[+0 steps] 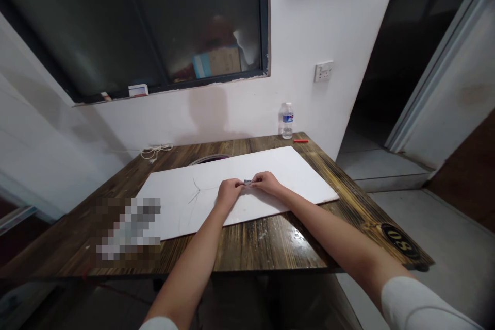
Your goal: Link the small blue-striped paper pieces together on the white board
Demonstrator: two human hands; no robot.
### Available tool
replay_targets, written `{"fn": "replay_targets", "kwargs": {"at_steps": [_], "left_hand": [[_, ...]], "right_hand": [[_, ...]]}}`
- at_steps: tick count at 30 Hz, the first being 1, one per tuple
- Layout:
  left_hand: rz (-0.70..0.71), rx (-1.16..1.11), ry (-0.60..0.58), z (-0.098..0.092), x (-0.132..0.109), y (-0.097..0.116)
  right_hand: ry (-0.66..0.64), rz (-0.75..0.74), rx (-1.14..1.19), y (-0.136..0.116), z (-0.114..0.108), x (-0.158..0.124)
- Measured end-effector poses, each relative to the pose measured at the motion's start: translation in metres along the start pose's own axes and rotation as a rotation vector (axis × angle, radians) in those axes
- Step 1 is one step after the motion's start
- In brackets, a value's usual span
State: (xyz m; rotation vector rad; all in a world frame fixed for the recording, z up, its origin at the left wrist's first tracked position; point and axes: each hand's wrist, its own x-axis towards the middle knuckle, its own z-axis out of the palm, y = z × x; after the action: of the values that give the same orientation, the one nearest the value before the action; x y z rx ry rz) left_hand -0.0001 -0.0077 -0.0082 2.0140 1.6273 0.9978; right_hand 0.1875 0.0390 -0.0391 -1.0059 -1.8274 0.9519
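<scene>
One small grey piece [247, 182] sits between the left hand [229, 192], at nine o'clock, and the right hand [268, 183], at three; both pinch it, seemingly to steady its two ends. Whether it touches the one white board [297, 175] below cannot be told. The board lies flat on one table [247, 247], probably as a working surface. Beyond, one cord [157, 152] lies at ten o'clock, one red pen [300, 141] at two, and one bottle [287, 122] stands at one, likely set back out of the way.

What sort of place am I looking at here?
Probably an indoor room, perhaps a small eatery, though that is a guess: a wooden table with a round numbered badge, a wall socket and a dark-framed window.
</scene>
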Motion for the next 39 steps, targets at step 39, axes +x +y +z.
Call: {"fn": "replay_targets", "kwargs": {"at_steps": [39], "left_hand": [[-0.002, 0.065, -0.019, 0.0003, -0.0019, 0.0036]], "right_hand": [[0.004, -0.129, -0.132, -0.0034, 0.0030, -0.0024]]}}
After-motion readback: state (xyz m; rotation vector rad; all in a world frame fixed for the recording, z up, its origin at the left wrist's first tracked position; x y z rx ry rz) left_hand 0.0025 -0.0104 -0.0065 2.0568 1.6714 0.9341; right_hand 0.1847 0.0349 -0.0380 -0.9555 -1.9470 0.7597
